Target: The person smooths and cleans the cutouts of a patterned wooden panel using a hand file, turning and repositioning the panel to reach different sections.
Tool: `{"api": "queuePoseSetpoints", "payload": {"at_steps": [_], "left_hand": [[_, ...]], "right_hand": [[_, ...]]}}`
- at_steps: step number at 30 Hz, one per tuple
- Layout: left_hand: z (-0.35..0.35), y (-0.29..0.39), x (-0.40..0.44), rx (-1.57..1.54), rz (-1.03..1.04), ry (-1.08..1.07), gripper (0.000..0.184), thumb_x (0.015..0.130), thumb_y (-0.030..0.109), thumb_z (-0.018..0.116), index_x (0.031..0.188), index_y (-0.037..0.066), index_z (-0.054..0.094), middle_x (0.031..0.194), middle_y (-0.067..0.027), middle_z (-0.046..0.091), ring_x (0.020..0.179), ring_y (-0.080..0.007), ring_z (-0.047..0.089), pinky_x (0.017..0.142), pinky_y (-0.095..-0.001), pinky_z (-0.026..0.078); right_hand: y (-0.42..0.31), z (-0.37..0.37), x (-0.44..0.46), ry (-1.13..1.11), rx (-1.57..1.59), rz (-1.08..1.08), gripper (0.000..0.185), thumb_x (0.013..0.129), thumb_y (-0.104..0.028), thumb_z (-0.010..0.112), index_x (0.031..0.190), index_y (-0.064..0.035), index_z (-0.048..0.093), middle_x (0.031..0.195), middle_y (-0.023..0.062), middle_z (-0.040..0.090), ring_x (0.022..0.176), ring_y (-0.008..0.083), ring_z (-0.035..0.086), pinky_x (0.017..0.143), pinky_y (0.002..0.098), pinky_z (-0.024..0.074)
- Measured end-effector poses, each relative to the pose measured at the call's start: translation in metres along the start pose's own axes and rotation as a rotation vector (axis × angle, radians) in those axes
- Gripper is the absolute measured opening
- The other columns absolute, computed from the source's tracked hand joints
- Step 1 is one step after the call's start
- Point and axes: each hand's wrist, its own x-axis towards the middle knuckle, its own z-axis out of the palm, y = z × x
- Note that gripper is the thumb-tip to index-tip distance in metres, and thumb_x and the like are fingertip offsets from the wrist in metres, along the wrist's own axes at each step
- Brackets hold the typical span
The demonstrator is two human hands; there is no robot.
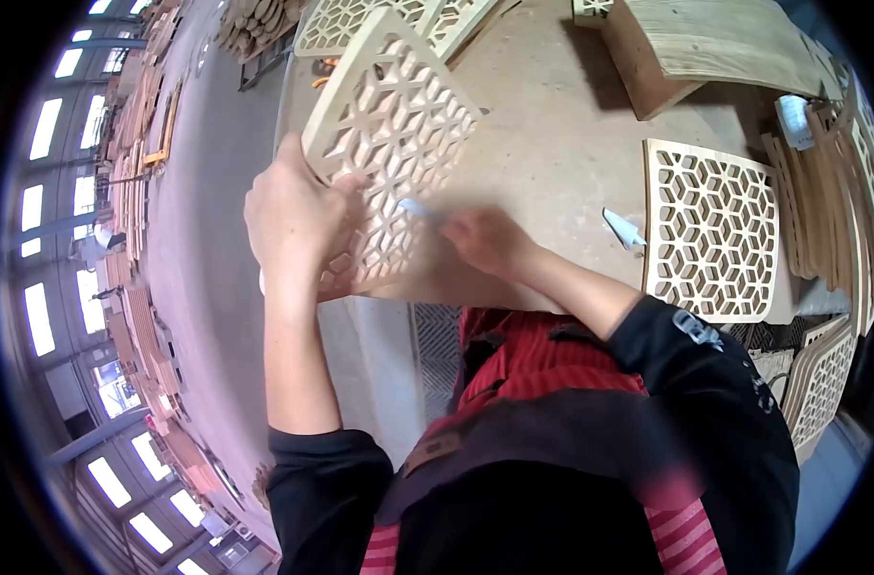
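A wooden lattice panel (pixel 398 144) stands tilted on the tabletop at the left. My left hand (pixel 298 206) grips its left edge, with the thumb over the front face. My right hand (pixel 489 240), blurred, is closed round a small light-blue tool (pixel 413 208) whose tip is at the panel's openings. A pale pointed piece (pixel 624 229) lies on the table to the right, beside a second lattice panel (pixel 712 232) that lies flat.
The worktable (pixel 542 153) has a curved wooden piece (pixel 734 48) at the back right. Thin wooden strips (pixel 811 192) stand at the right edge, with stacked lattice panels (pixel 820 383) below. More lattice panels (pixel 346 27) lie at the back left.
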Motion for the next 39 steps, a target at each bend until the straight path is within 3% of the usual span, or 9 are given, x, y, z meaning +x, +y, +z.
{"api": "queuePoseSetpoints", "payload": {"at_steps": [3,9,12,15,21,27,30,36,39], "left_hand": [[-0.003,0.002,0.001,0.001,0.000,-0.028,0.041,0.069,0.024,0.082,0.094,0.002,0.059,0.079,-0.0184,0.069,0.080,-0.0376,0.067,0.073,-0.0440,0.051],[-0.001,-0.002,0.002,0.009,0.017,0.003,0.039,0.069,0.024,0.081,0.092,0.001,0.059,0.077,-0.0177,0.069,0.078,-0.0369,0.067,0.071,-0.0435,0.051],[0.002,-0.001,0.000,0.025,0.031,0.011,0.038,0.069,0.023,0.081,0.092,0.002,0.059,0.077,-0.0178,0.069,0.077,-0.0370,0.067,0.070,-0.0436,0.051],[0.000,0.001,0.000,0.014,0.040,0.016,0.038,0.070,0.023,0.080,0.092,0.001,0.059,0.077,-0.0184,0.068,0.078,-0.0377,0.067,0.070,-0.0438,0.051],[0.000,0.001,-0.003,0.036,0.057,0.022,0.038,0.071,0.024,0.079,0.092,0.001,0.058,0.077,-0.0200,0.068,0.078,-0.0388,0.067,0.071,-0.0443,0.051],[-0.002,0.009,-0.005,0.043,0.035,0.001,0.039,0.070,0.023,0.080,0.093,0.001,0.058,0.078,-0.0199,0.068,0.078,-0.0386,0.067,0.071,-0.0445,0.051],[-0.001,0.003,-0.003,0.022,0.053,-0.002,0.039,0.071,0.024,0.080,0.094,0.002,0.058,0.078,-0.0190,0.068,0.079,-0.0381,0.067,0.072,-0.0444,0.051],[-0.004,0.008,-0.006,0.025,0.049,-0.014,0.042,0.070,0.025,0.080,0.097,0.002,0.059,0.077,-0.0187,0.068,0.079,-0.0384,0.066,0.072,-0.0445,0.051],[-0.002,0.007,-0.007,0.041,0.061,-0.014,0.042,0.069,0.025,0.081,0.097,0.002,0.059,0.076,-0.0189,0.068,0.079,-0.0385,0.066,0.071,-0.0445,0.051]], "right_hand": [[0.003,0.026,0.039,0.027,-0.103,-0.121,0.027,0.092,-0.023,0.052,0.084,-0.0002,0.064,0.077,0.0224,0.063,0.072,0.0378,0.061,0.069,0.0448,0.0470],[-0.011,-0.015,-0.028,-0.044,0.133,0.093,0.027,0.091,-0.021,0.051,0.077,0.0009,0.061,0.073,0.0222,0.061,0.070,0.0380,0.061,0.067,0.0457,0.0461],[-0.004,-0.004,-0.015,0.015,0.067,-0.030,0.027,0.091,-0.019,0.052,0.074,0.0009,0.061,0.071,0.0215,0.060,0.068,0.0363,0.061,0.065,0.0447,0.0463],[0.006,0.030,0.032,0.042,-0.324,-0.288,0.028,0.092,-0.018,0.054,0.074,0.0011,0.060,0.071,0.0219,0.060,0.068,0.0369,0.061,0.065,0.0442,0.0463],[-0.005,0.000,-0.009,-0.072,0.123,-0.026,0.020,0.089,-0.013,0.052,0.077,0.0017,0.061,0.072,0.0230,0.060,0.070,0.0402,0.060,0.064,0.0470,0.0455],[0.003,0.013,0.011,0.044,0.022,-0.019,0.024,0.091,-0.020,0.054,0.081,0.0004,0.062,0.080,0.0238,0.062,0.076,0.0405,0.061,0.069,0.0471,0.0465],[0.005,0.028,0.038,0.022,-0.129,-0.147,0.025,0.092,-0.022,0.054,0.083,-0.0003,0.063,0.084,0.0238,0.063,0.078,0.0408,0.062,0.071,0.0461,0.0473],[-0.015,-0.021,-0.027,-0.043,0.059,0.136,0.027,0.091,-0.022,0.052,0.079,0.0000,0.062,0.080,0.0245,0.062,0.074,0.0384,0.062,0.068,0.0449,0.0472],[0.001,-0.003,-0.008,0.009,0.036,0.024,0.028,0.091,-0.023,0.052,0.078,0.0003,0.062,0.076,0.0246,0.061,0.071,0.0367,0.062,0.067,0.0440,0.0469]]}}
